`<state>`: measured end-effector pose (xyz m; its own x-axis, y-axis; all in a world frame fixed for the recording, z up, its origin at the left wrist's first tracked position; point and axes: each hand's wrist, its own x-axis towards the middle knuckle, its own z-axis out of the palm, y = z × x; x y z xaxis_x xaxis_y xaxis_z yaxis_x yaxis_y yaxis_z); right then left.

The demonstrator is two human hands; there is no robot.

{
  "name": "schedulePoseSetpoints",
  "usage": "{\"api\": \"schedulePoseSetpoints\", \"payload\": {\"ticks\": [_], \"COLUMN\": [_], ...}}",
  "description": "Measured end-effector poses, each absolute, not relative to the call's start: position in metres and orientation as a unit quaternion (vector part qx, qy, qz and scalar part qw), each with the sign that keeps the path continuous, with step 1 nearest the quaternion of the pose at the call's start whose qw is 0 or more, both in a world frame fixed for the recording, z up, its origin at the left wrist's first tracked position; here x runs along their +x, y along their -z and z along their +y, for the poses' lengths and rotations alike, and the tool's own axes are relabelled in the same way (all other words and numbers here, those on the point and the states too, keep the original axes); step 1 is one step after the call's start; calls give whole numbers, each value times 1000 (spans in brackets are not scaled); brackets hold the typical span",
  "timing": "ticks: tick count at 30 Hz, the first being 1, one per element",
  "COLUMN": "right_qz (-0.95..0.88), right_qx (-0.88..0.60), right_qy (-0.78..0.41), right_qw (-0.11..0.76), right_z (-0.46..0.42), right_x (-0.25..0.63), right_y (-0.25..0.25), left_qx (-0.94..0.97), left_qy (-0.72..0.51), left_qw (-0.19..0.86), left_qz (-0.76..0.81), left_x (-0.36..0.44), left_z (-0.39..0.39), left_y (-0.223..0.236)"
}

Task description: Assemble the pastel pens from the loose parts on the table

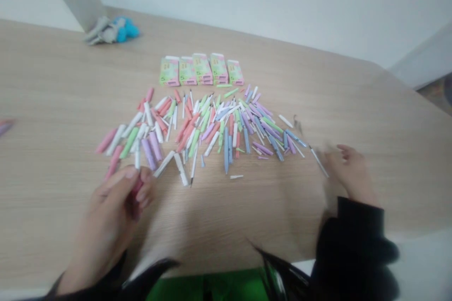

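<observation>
Pen parts (213, 132) lie in a loose spread on the wood-grain table (282, 211), beyond the fingers of both hands and mostly between them. At far left, well apart from the left fingers, a blurred pink and purple item (5, 125) is cut by the edge of view. Well beyond the left fingers sits a grey and blue bundle (106, 30), with a grey panel (81, 2) tilted behind it. The left hand (120, 193) is closed: thumb and forefinger pinch a slim white piece (137, 156), roughly upright, its upper end projecting above the fingertips. What the curled lower fingers enclose cannot be determined. Just beyond this grip lie pink, white and green barrels and two purple pieces (151, 150); two white tubes (181, 169) lie right of the left fingertips. Past the spread, farther from both sets of fingers, small green-and-pink boxes (201, 68) form a row, some stacked. Toward the right fingers, blue and purple parts predominate. One thin rod (318, 162) lies just left of the right fingers; contact cannot be confirmed. The right hand (348, 169) is blurred, its fingers partly curled; whether they grip anything cannot be told.
</observation>
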<state>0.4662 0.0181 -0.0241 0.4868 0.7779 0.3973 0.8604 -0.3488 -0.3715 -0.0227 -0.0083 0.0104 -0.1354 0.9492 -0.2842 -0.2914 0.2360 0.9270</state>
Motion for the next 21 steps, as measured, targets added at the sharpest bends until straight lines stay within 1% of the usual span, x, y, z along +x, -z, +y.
{"api": "schedulePoseSetpoints", "payload": {"ticks": [4, 6, 9, 10, 12, 14, 17, 19, 21], "right_qz": [-452, -486, -587, -633, -736, -820, -878, -896, -909], "right_qx": [-822, -799, -728, -692, -609, -518, -444, -419, -390], "right_qy": [47, 22, -50, -78, -123, -132, -126, -129, -139], "right_qw": [344, 354, 351, 338, 271, 205, 125, 77, 51], "right_z": [10, 15, 36, 45, 64, 82, 102, 113, 125], "right_x": [459, 442, 399, 380, 339, 295, 236, 204, 175], "right_y": [19, 8, -18, -28, -49, -66, -83, -87, -85], "left_qx": [361, 371, 362, 358, 348, 335, 305, 289, 280], "left_qy": [-540, -547, -565, -573, -595, -619, -647, -673, -696], "left_qw": [548, 559, 592, 593, 581, 563, 530, 468, 394], "left_qz": [526, 500, 447, 438, 433, 434, 456, 494, 531], "left_x": [-25, -31, -49, -57, -73, -89, -107, -116, -124], "left_z": [-13, -14, -14, -13, -12, -10, -10, -11, -12], "left_y": [-6, -6, -10, -11, -13, -13, -15, -18, -20]}}
